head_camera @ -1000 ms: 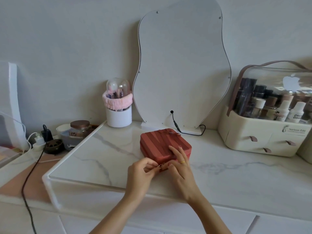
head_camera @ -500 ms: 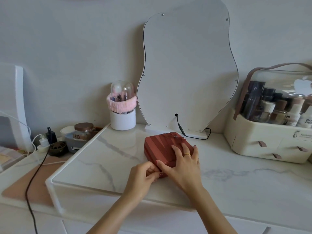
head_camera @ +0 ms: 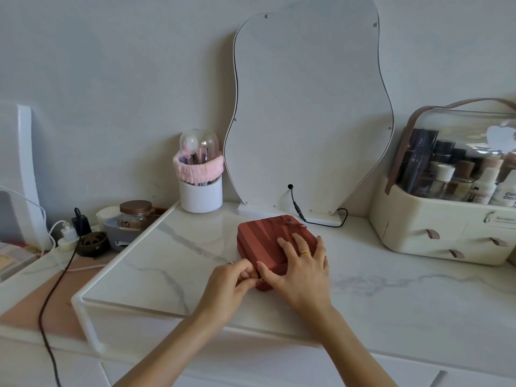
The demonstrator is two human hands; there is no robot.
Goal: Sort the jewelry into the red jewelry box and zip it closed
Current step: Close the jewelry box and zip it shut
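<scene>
A: Sitting on the marble tabletop (head_camera: 173,263), lid down, the red jewelry box (head_camera: 261,241) is lying near the middle, just in front of the wavy mirror (head_camera: 310,107).

B: And the right hand (head_camera: 300,268)?

A: It is resting flat on the near right part of the lid, fingers spread wide and fairly straight, a gold ring (head_camera: 306,252) showing on one of them. The thumb is reaching left along the box's near edge.

B: What is the left hand (head_camera: 227,289) doing?

A: It is pinching something small at the box's near left corner, fingertips bunched tight together. It is probably the zipper pull (head_camera: 261,280), but the piece is too small to tell for sure.

B: Anything else around?

A: A white brush cup (head_camera: 200,192) with a pink band is standing at the far left of the tabletop. A cream cosmetics organizer (head_camera: 441,224) full of bottles is sitting at the far right, well apart from the box. A black cable (head_camera: 318,223) is trailing from the mirror's base, passing just behind the box.
</scene>
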